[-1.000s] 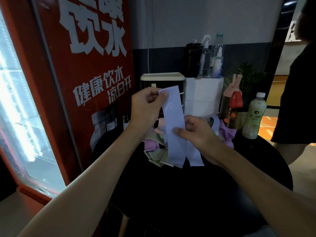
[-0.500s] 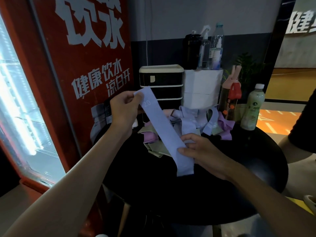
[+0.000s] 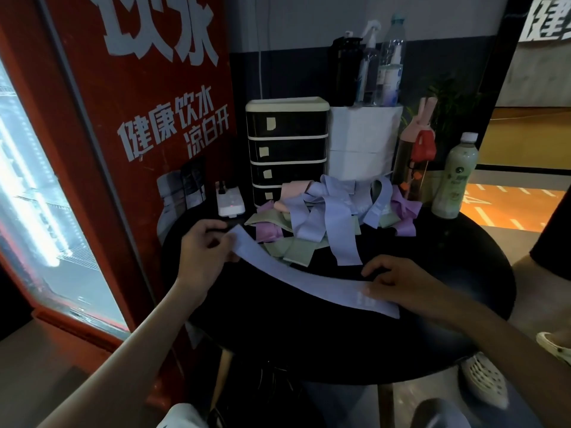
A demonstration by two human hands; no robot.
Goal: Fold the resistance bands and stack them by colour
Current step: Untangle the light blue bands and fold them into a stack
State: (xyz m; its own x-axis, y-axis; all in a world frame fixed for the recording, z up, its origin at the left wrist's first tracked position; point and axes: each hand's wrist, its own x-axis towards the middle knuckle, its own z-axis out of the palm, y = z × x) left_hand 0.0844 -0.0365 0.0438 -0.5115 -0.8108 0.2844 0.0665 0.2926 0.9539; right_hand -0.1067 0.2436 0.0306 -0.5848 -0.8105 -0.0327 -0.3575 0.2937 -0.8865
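Observation:
A long light-blue resistance band (image 3: 296, 278) lies stretched flat across the black round table (image 3: 432, 319), running from upper left to lower right. My left hand (image 3: 205, 251) pinches its left end just above the table. My right hand (image 3: 398, 281) rests on its right end, fingers curled over it and pressing it down. Behind the band sits a loose pile of bands (image 3: 327, 211) in blue, green, purple and pink, unfolded and tangled together.
A black drawer unit (image 3: 287, 143) and a white box (image 3: 364, 140) with bottles on top stand at the table's back. A white power strip (image 3: 230, 200) lies back left, a green bottle (image 3: 455, 177) back right. A red drinks fridge (image 3: 123, 134) stands at the left. Another person's sandalled foot (image 3: 556, 347) is at the right.
Both hands have lowered the blue band from a raised, slanted hold down onto the table and spread it out lengthwise, the left hand moving left, the right hand moving right.

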